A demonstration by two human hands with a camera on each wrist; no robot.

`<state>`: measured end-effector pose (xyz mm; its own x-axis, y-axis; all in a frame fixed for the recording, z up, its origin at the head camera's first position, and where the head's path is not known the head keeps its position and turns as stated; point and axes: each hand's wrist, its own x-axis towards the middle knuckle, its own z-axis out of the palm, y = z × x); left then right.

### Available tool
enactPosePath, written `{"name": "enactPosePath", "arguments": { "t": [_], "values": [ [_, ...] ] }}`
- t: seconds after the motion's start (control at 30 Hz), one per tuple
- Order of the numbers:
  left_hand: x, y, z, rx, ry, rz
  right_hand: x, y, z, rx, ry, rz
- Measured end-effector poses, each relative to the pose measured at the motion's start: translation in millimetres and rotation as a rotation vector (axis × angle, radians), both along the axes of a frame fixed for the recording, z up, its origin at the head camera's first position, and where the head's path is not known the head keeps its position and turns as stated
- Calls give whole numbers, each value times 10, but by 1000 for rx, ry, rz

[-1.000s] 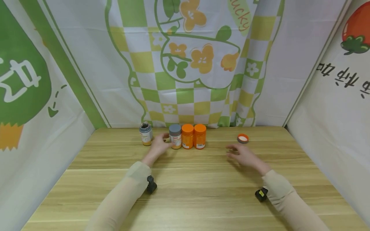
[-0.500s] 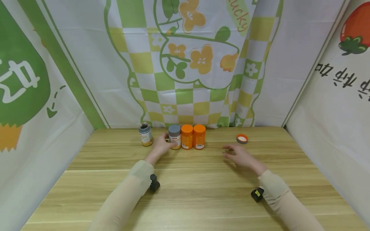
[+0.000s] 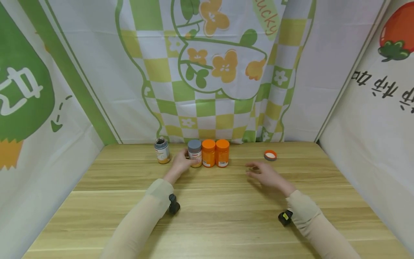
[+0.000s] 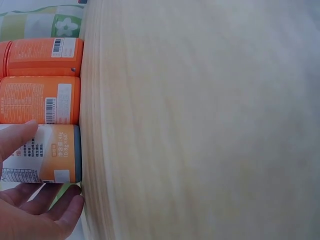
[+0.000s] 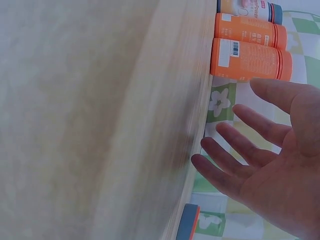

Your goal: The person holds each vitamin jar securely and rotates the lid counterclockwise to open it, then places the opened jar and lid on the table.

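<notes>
Three capped pill bottles stand side by side at the back of the table. The leftmost has a grey cap and a white-and-orange label (image 3: 195, 155); the middle orange bottle (image 3: 208, 154) and the right orange bottle (image 3: 222, 154) have orange caps. My left hand (image 3: 181, 162) holds the grey-capped bottle, thumb across its front and fingers at its left side, as the left wrist view shows. Over the table to the right of the row, my right hand (image 3: 266, 174) has its fingers spread and holds nothing. In the right wrist view its thumb (image 5: 280, 92) is nearest the right orange bottle.
An uncapped grey-necked bottle (image 3: 162, 151) stands to the left of my left hand. Beyond my right hand lies an upturned grey-and-orange cap (image 3: 270, 155). A checked curtain (image 3: 207, 108) hangs behind the wooden table (image 3: 220, 216).
My left hand has closed in on the grey-capped bottle, its thumb coming over the front. My right hand has drifted left toward the bottles. The bottles stay in their row.
</notes>
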<state>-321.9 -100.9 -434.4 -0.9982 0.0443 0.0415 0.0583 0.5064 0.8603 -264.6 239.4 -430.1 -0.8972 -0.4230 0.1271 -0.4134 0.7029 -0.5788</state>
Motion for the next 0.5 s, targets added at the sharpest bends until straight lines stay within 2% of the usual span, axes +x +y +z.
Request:
{"name": "enactPosePath", "arguments": {
  "t": [0.27,0.5],
  "values": [
    [2,7,4,13,-8,12,-8,-7,-3,-6,23,15],
    [17,-21,-25,87,13,28,26,-18,26,-19,0,11]
  ]
}}
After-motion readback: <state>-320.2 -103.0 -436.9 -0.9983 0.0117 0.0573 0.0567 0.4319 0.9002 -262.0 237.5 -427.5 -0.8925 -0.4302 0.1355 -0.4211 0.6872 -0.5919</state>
